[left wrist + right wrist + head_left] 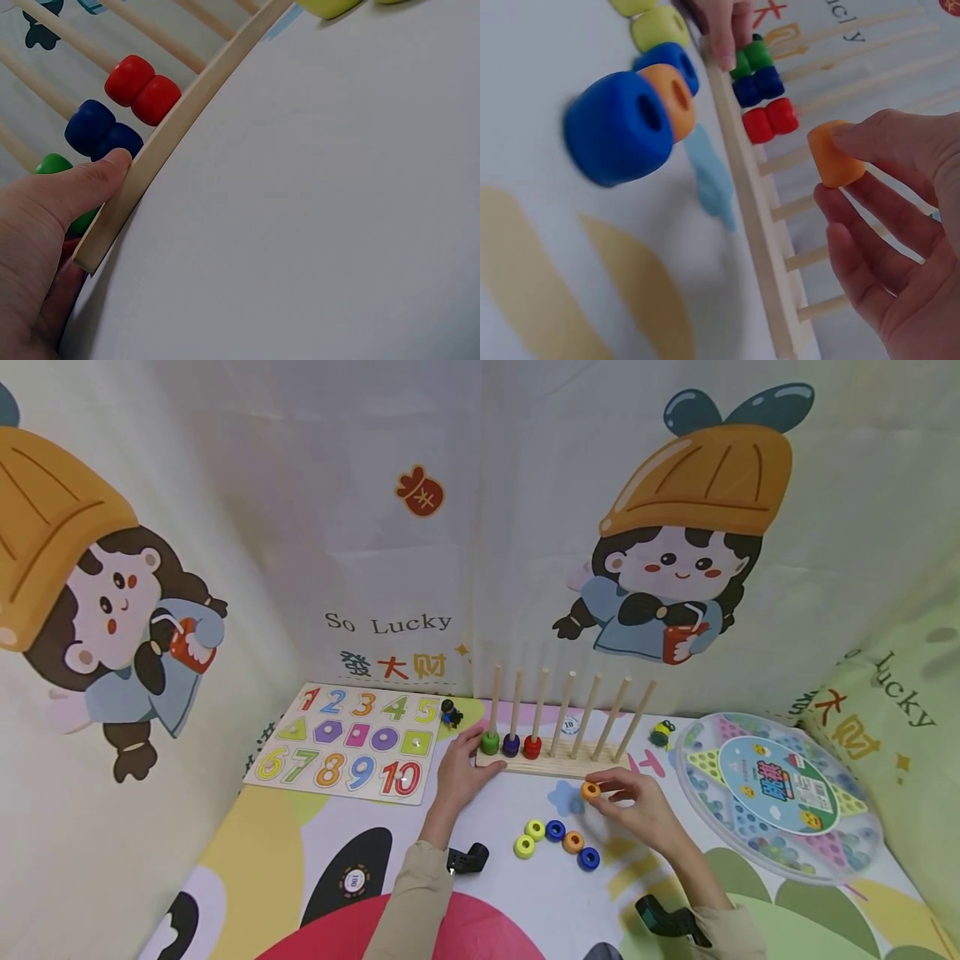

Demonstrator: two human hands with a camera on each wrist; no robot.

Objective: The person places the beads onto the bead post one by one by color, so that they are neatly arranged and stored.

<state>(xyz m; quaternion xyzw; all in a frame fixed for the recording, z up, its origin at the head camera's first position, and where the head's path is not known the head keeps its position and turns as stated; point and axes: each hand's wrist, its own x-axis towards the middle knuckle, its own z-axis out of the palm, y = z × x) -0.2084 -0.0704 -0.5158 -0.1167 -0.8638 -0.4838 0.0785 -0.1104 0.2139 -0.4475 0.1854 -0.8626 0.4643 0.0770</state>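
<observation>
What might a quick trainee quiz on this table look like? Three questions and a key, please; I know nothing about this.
1. How many pegs on the wooden stand are bare?
2. True or false: the orange bead in the right grip is already on a peg.
3. Which colour sits on the peg nearest the number board? A: blue, B: green, C: red.

Key: 1. Four. 2. False; it is held away from the pegs. 3. B.
</observation>
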